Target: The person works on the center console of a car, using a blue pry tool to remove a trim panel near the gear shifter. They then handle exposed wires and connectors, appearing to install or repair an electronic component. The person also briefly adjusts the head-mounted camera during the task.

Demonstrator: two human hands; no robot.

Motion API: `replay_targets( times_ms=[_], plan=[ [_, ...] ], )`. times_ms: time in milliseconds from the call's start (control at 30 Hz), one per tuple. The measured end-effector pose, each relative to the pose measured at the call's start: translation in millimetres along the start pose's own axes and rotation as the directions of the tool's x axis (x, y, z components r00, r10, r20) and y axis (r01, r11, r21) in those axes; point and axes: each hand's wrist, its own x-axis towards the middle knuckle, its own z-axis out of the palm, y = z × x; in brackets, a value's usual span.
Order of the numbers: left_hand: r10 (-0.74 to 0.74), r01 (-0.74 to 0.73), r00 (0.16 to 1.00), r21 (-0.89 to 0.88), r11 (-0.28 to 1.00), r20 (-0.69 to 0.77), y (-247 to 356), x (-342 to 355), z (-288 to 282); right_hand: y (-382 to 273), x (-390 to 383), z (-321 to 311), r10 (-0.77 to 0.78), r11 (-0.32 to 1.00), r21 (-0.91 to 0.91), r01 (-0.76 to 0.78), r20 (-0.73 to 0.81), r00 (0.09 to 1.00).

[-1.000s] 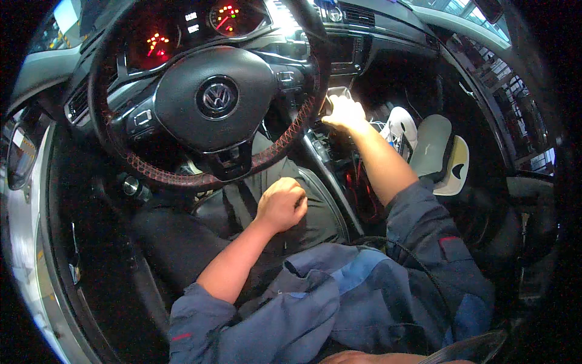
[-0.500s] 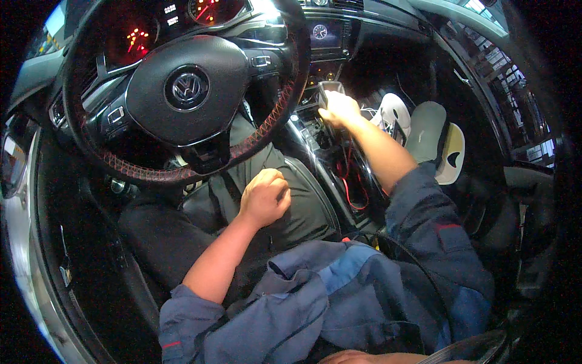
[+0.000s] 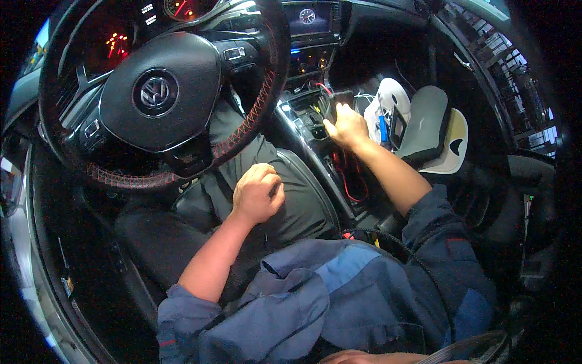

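I sit in the driver's seat of a car. My left hand (image 3: 257,194) is closed in a fist and rests on my thigh in grey trousers, just below the rim of the steering wheel (image 3: 159,91). My right hand (image 3: 345,126) reaches forward to the opened centre console (image 3: 306,115). Its fingers curl around a dark trim piece (image 3: 341,97) at the console's right edge. Loose red wires (image 3: 347,179) hang down the console's side under my right forearm. Both sleeves are blue and rolled up to the elbow.
A lit dashboard screen (image 3: 307,17) sits above the console, and red instrument lights (image 3: 118,42) glow behind the wheel. On the passenger seat lie a white device (image 3: 388,97) and a grey pad (image 3: 427,124). A black cable (image 3: 418,267) crosses my right sleeve.
The view has swung right and down, so the wheel now sits further left. My right hand stays at the console. My left fist remains on my thigh.
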Motion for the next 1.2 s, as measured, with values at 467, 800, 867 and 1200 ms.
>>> replay_targets(
  times_ms=[467, 800, 867, 1200],
  plan=[
    [0.01, -0.011, 1.0, 0.03, 0.999, 0.018, 9, 17, 3, -2, 38, -109, 0.166, 0.962, 0.223, -0.157, -0.021, 0.986],
    [-0.478, 0.467, 0.864, 0.104, 0.878, 0.156, -30, 121, 65, 74, 155, -4, -0.198, 0.68, 0.715, -0.163, 0.393, 0.898],
    [-0.467, 0.445, 0.881, 0.199, 0.873, 0.079, -47, 141, 85, 77, 152, 22, -0.271, 0.775, 0.627, 0.078, 0.219, 0.937],
    [-0.012, 0.014, 1.0, 0.538, 0.843, -0.008, -115, 214, 152, 69, 147, 63, 0.015, 0.86, 0.492, -0.137, 0.244, 0.97]
  ],
)
